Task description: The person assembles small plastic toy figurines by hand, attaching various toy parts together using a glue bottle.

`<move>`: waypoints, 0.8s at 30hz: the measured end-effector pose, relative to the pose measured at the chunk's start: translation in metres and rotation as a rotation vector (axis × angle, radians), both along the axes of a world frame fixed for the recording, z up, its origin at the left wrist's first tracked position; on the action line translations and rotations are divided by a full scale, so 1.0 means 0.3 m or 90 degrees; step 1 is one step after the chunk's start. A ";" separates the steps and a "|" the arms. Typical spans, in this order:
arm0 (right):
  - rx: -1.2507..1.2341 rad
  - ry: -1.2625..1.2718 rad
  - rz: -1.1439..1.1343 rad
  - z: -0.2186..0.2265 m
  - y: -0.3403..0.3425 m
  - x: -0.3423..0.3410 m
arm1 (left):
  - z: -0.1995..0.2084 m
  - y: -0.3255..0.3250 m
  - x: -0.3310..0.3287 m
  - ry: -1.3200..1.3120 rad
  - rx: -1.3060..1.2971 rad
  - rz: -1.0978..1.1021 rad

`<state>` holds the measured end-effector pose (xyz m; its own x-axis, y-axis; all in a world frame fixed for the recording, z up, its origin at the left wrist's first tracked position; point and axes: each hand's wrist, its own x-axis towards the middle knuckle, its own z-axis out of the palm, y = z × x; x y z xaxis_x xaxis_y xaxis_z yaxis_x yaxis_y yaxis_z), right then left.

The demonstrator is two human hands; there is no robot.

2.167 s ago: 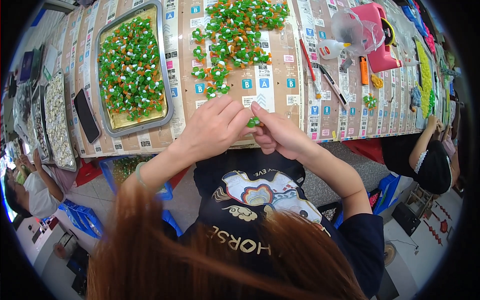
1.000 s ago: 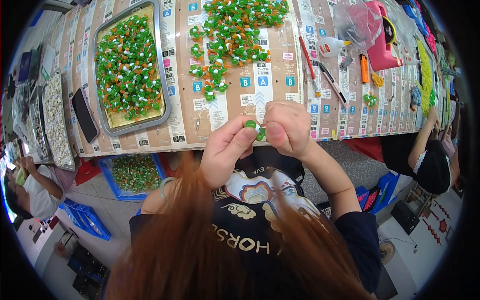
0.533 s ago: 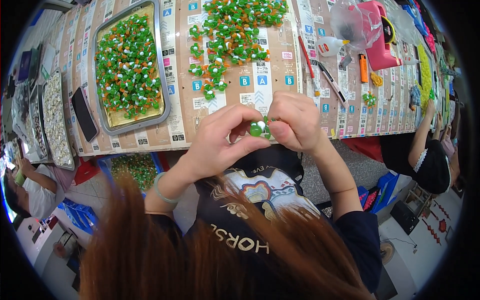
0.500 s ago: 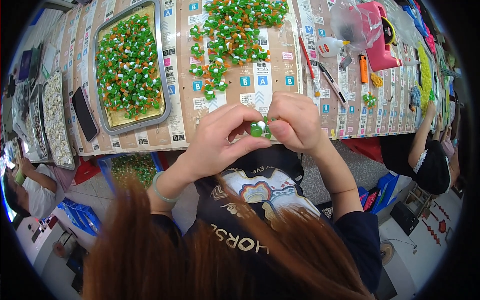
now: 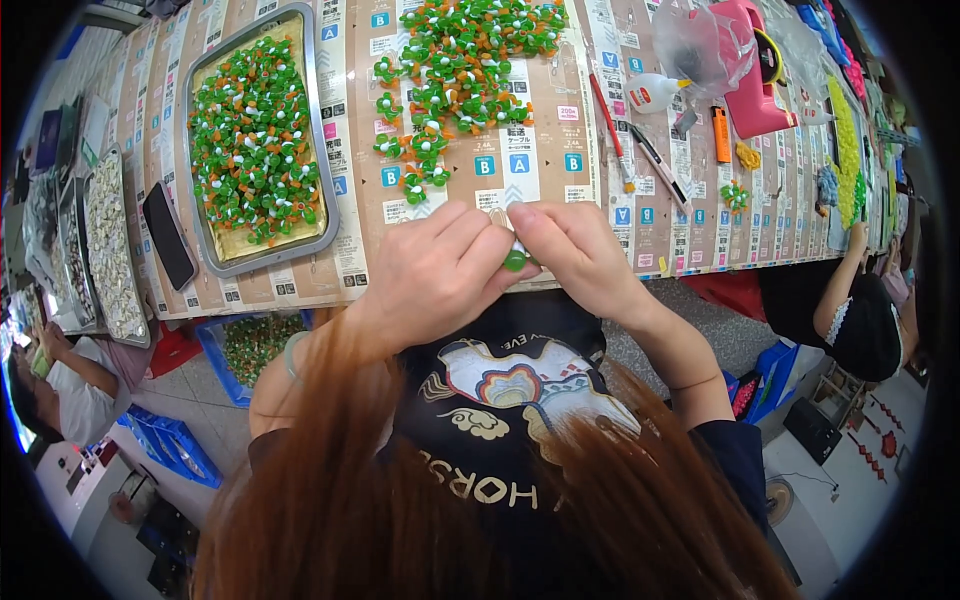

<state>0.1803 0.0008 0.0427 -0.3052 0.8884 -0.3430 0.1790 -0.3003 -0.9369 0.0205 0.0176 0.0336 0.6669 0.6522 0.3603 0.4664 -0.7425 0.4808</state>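
My left hand (image 5: 437,278) and my right hand (image 5: 582,256) meet just over the near table edge, fingers closed. Between their fingertips they pinch a small green and white piece (image 5: 515,261), its rounded green end showing below; the fingers hide the rest. Beyond my hands, a loose pile of small green, white and orange pieces (image 5: 450,75) spreads over the table. More such pieces fill a metal tray (image 5: 333,200) with a yellowish lining, to the left.
A black phone (image 5: 170,236) lies left of the tray. Rightward are a red brush (image 5: 607,115), a pen (image 5: 657,163), a glue bottle (image 5: 653,93), an orange lighter (image 5: 721,134) and a pink tape dispenser (image 5: 752,100). Below the table edge sits a blue crate (image 5: 222,365). Other people work at both sides.
My hands have drawn closer together. The left has turned so its back faces up, and its fingers have folded round the green and white piece.
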 end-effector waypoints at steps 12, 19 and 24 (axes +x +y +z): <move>0.265 0.014 -0.015 0.018 0.013 -0.032 | -0.036 -0.112 0.037 -0.464 -0.593 0.061; 0.460 -0.024 -0.080 -0.019 0.028 -0.037 | -0.023 -0.150 0.085 -0.730 -0.821 0.115; 0.399 0.034 -0.081 -0.042 0.024 -0.038 | -0.038 -0.157 0.102 -0.951 -0.969 0.017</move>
<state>0.1688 0.0081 0.0301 -0.1862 0.9458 0.2659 0.1265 0.2915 -0.9482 0.0511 -0.0295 0.0221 0.4402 0.8733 -0.2088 -0.7366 0.4842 0.4722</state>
